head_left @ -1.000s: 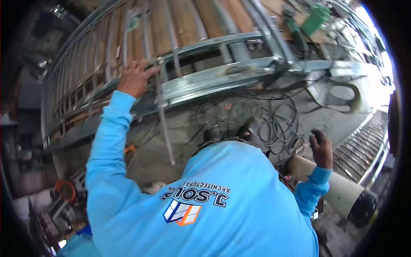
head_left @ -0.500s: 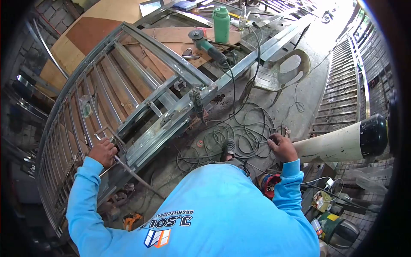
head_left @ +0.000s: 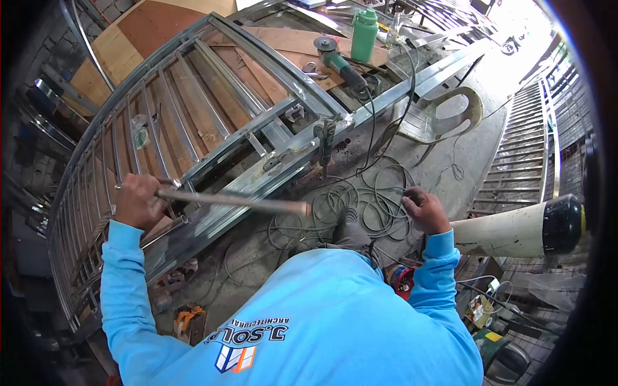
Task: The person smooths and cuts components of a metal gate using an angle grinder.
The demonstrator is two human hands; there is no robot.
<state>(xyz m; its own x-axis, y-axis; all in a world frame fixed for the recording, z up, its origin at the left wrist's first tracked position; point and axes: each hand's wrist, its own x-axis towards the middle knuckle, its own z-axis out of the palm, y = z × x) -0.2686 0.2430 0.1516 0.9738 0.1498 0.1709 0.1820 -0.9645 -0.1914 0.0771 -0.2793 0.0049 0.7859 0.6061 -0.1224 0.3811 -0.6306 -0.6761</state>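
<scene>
My left hand [head_left: 138,203] is closed around a long, thin, rod-like tool [head_left: 238,202] near its metal end. The rod points to the right across the metal frame, blurred by motion, with a brownish far tip; its kind cannot be made out. Beneath it lies the barred metal gate frame [head_left: 264,177], with a curved outer edge. A dark clamp [head_left: 326,143] grips the frame's near rail. My right hand [head_left: 426,210] hovers beside a pale cylinder [head_left: 505,230], fingers curled and thumb pressed in; whatever it may hold is hidden.
An angle grinder [head_left: 341,66] and a green bottle [head_left: 364,36] stand on the boards beyond the frame. Coiled cable [head_left: 380,193] covers the floor by my feet. A plastic chair [head_left: 438,122] is ahead; another barred frame [head_left: 515,154] lies at the right.
My left hand has risen and swung the rod-like tool up, from pointing down toward my body to pointing right. My right hand stays nearly in place. The view has shifted slightly.
</scene>
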